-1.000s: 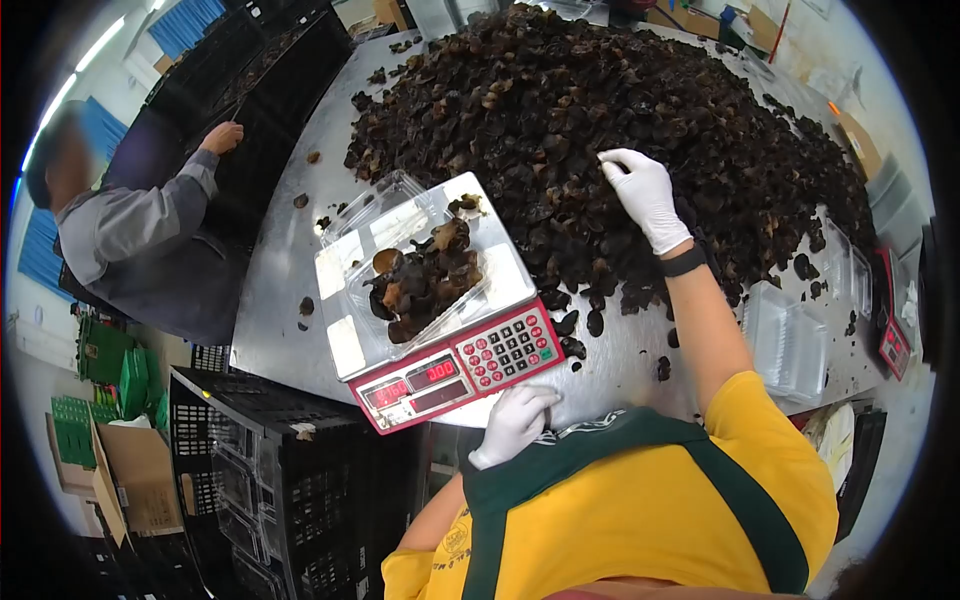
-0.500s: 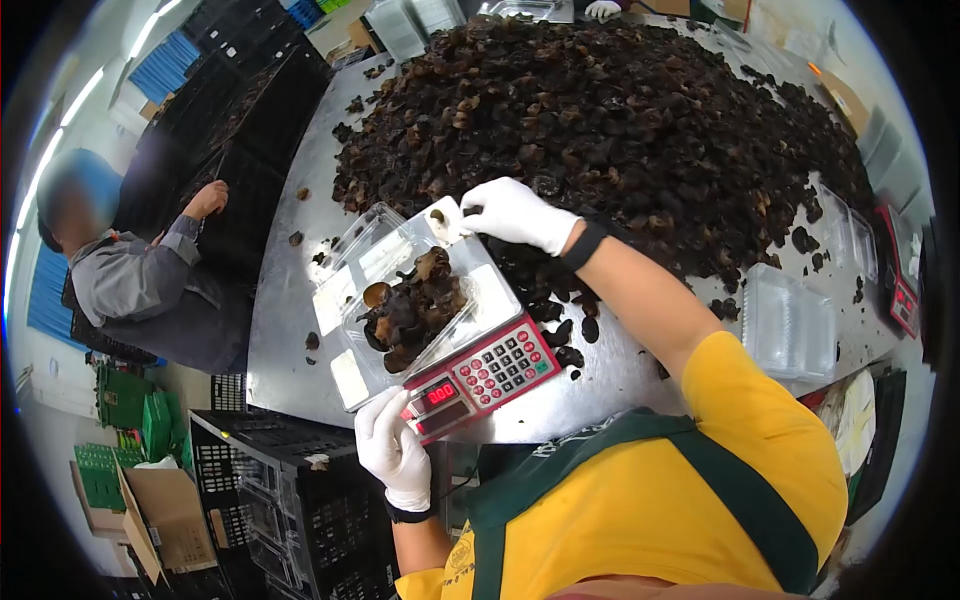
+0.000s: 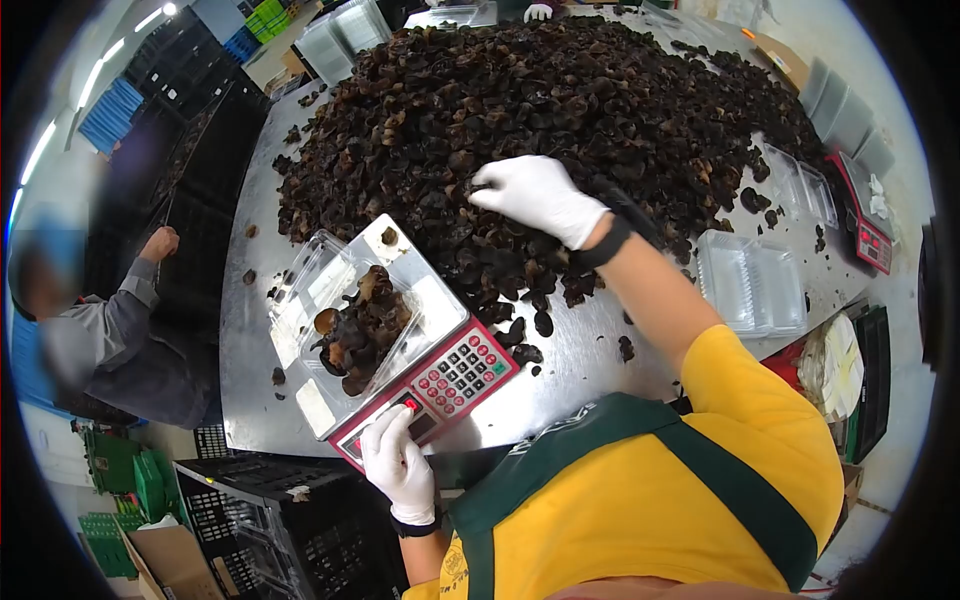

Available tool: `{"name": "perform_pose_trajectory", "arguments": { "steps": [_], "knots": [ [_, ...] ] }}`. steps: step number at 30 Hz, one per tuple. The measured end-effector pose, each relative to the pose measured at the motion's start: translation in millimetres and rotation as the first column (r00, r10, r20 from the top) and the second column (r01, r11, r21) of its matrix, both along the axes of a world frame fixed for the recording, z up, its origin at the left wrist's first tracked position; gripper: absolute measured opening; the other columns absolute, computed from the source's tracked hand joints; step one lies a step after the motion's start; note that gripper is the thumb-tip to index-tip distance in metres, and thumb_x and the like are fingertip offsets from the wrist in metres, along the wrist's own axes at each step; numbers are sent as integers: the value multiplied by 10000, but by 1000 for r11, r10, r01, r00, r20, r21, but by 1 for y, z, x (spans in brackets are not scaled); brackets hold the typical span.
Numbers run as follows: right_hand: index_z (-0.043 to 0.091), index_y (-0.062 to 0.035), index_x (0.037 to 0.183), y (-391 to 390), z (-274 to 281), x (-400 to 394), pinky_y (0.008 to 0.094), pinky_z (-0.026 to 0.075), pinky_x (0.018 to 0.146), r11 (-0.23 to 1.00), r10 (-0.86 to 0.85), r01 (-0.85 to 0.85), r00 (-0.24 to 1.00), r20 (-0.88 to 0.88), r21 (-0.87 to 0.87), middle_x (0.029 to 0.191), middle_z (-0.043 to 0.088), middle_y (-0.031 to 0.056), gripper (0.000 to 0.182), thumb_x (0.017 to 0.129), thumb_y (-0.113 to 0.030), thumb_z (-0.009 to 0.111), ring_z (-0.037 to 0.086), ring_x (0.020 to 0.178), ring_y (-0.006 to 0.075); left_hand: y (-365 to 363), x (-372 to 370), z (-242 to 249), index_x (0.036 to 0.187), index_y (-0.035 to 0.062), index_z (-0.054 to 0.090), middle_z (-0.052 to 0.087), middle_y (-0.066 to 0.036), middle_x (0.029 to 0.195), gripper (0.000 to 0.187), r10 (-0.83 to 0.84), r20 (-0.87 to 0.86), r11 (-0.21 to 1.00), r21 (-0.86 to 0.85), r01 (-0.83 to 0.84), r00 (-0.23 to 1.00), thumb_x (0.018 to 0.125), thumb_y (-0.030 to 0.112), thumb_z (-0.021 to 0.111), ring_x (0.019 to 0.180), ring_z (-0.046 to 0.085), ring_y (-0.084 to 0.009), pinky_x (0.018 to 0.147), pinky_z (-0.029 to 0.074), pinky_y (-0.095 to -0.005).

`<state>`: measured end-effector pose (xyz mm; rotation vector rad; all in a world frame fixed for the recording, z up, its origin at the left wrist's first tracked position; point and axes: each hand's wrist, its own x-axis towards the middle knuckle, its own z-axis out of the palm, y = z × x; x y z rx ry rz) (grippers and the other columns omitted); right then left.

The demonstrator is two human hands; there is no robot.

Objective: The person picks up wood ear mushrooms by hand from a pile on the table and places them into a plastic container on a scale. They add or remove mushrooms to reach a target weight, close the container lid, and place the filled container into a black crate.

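A red and white digital scale (image 3: pixel 447 290) carries an open clear plastic tray (image 3: pixel 408 345) with dark, crinkled wood ear mushrooms (image 3: pixel 362 330) heaped in it. At the scale's front left corner is my left hand (image 3: pixel 398 465), white-gloved, its fingers bent against the edge and covering part of the display. My right hand (image 3: pixel 535 198), also gloved, is over the near side of a large wood ear pile (image 3: pixel 560 110). Its thumb and fingers are pinched together; whatever they hold is too small to make out. One small mushroom piece (image 3: pixel 389 236) lies on the scale's far corner.
Empty clear trays (image 3: pixel 752 285) lie to the right, near a second red scale (image 3: pixel 868 220). Stacked clear trays (image 3: pixel 345 40) stand at the back. A person in grey (image 3: pixel 130 350) is beside black crates on the left. Another gloved hand (image 3: pixel 538 12) shows at the far edge.
My right hand has left the scale's far corner and is now over the pile. My left hand stays at the scale's front corner, covering more of the display. The whole view has shifted.
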<state>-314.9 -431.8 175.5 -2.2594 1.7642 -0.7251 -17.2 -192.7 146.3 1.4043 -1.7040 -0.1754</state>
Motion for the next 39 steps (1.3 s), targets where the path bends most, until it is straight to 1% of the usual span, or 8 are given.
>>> {"name": "perform_pose_trajectory", "arguments": {
  "steps": [3, 6, 10, 19, 26, 31, 37, 39],
  "knots": [
    [689, -171, 1155, -11, -11, 66, 386, 559, 800, 934, 333, -328, 943, 12, -142, 1151, 687, 56, 310, 906, -335, 605, 692, 957, 270, 3, -8, 2, 990, 15, 714, 698, -134, 995, 339, -12, -8, 1000, -1, 12, 1000, 744, -162, 562, 901, 653, -302, 819, 520, -365],
    [701, -166, 930, -38, -47, 119, 433, 557, 713, 825, 534, -513, 845, 30, -237, 930, 675, 112, 172, 894, -282, 579, 690, 826, 327, 9, -16, 6, 994, 12, 706, 695, -142, 993, 327, 1, 77, 999, -44, 2, 997, 758, -161, 559, 914, 656, -307, 828, 522, -376],
    [751, -121, 833, -30, -29, 103, 442, 560, 728, 923, 374, -383, 918, -128, -46, 946, 706, 125, 245, 848, -313, 598, 698, 849, 324, 21, -10, -3, 992, 5, 693, 693, -146, 976, 357, 14, 89, 999, -53, -10, 996, 736, -181, 528, 905, 664, -309, 824, 527, -371],
    [597, -237, 1330, -17, -54, -59, 438, 554, 859, 1000, 22, -17, 971, -238, 25, 1319, 582, 94, 596, 769, -354, 763, 682, 998, 323, 19, -1, -10, 1028, -21, 683, 685, -161, 1016, 412, -11, 52, 1000, -20, 12, 999, 747, -222, 458, 918, 670, -265, 795, 535, -325],
    [744, -140, 1104, -7, -76, -70, 357, 539, 848, 989, -146, 147, 959, 245, 13, 1057, 711, 102, 314, 844, -315, 733, 684, 1000, 261, 21, -14, -9, 965, 22, 710, 700, -122, 952, 331, -34, 47, 999, -14, 34, 998, 737, -158, 553, 879, 653, -295, 818, 516, -367],
    [707, 3, 1167, 7, -45, -70, 274, 475, 939, 976, -150, -73, 455, 878, 205, 1077, 735, 90, 380, 931, -295, 702, 647, 1030, 143, 30, -16, -13, 961, 19, 709, 699, -121, 955, 340, -67, 75, 998, -9, 67, 995, 719, -157, 547, 890, 651, -292, 817, 516, -367],
    [684, 13, 1209, 17, -28, -58, 276, 472, 938, 947, -226, -164, 275, 935, 277, 1120, 719, 60, 382, 963, -279, 665, 625, 1061, 119, 30, -27, -11, 964, 41, 717, 704, -103, 970, 362, -91, 89, 996, -4, 92, 992, 702, -152, 559, 887, 652, -277, 816, 513, -358],
    [718, -38, 1146, 21, -28, -55, 206, 471, 659, 956, -167, -199, 233, 958, 216, 953, 700, -35, 329, 972, -308, 648, 578, 728, 28, 30, -32, -10, 961, 39, 719, 705, -100, 961, 354, -107, 85, 994, 8, 106, 991, 704, -148, 563, 899, 656, -278, 827, 514, -359]
  ]
}}
